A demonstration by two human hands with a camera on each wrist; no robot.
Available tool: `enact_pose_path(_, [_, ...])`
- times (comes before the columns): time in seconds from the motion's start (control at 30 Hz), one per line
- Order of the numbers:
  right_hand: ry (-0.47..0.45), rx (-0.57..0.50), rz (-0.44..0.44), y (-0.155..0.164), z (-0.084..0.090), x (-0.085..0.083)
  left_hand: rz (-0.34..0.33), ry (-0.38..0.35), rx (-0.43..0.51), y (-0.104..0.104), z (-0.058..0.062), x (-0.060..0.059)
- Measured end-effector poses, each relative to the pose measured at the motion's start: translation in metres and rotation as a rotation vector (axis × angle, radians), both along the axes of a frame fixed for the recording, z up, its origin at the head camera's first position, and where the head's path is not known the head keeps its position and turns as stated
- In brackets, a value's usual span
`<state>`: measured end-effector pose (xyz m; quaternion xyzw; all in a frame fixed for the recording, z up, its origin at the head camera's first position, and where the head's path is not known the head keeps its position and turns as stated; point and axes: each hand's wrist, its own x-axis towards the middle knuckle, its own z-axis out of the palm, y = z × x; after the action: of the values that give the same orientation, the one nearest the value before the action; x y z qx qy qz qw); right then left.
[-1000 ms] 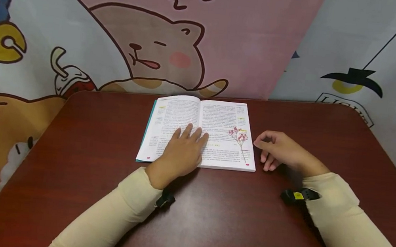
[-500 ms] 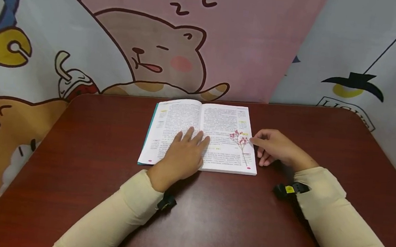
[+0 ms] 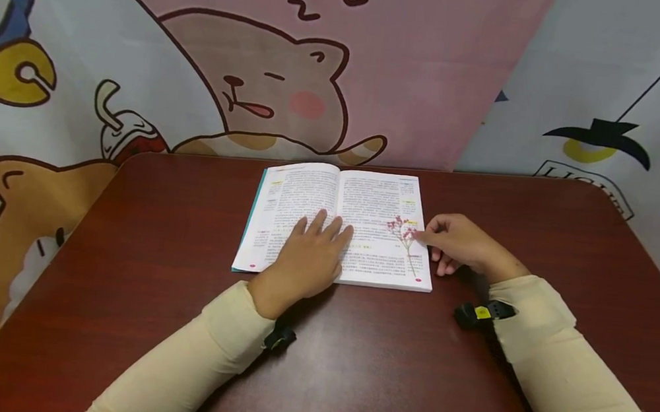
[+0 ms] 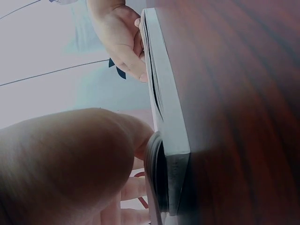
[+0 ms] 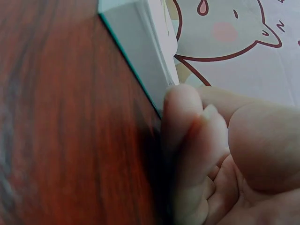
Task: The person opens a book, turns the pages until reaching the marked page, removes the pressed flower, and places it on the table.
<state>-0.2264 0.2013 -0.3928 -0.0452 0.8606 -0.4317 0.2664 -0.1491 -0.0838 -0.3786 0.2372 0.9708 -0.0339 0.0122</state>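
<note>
An open book [image 3: 372, 203] with printed pages and a teal cover lies on the table. My left hand [image 3: 307, 257] rests flat across its lower middle, fingers spread and pointing away from me. A thin sprig with small pink flowers [image 3: 403, 234] shows on the right-hand page; whether it is real or printed I cannot tell. My right hand [image 3: 460, 245] is at the book's right edge, its foremost fingertip over the page beside the flowers. Its other fingers curl beside the edge, close to the page block [image 5: 136, 37] in the right wrist view. Whether they pinch anything is unclear.
The dark red-brown wooden table [image 3: 350, 367] extends around the book. Behind it stands a wall covering [image 3: 426, 76] with cartoon animals. Black wrist devices sit under both cream sleeves [image 3: 540, 312].
My right hand has moved left, from beside the book to its right edge, with a fingertip reaching over the page. My left hand has stayed on the book. The camera view has shifted slightly.
</note>
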Motion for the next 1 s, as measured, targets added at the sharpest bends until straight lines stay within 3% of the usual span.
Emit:
enact_pose_path(0.53, [-0.028, -0.072, 0.004, 0.006, 0.000, 0.001, 0.016, -0.037, 0.010, -0.001, 0.000, -0.001])
enact_pose_path(1.0, [-0.061, -0.125, -0.012, 0.013, -0.003, 0.001, 0.007, -0.018, 0.034, 0.001, -0.001, -0.001])
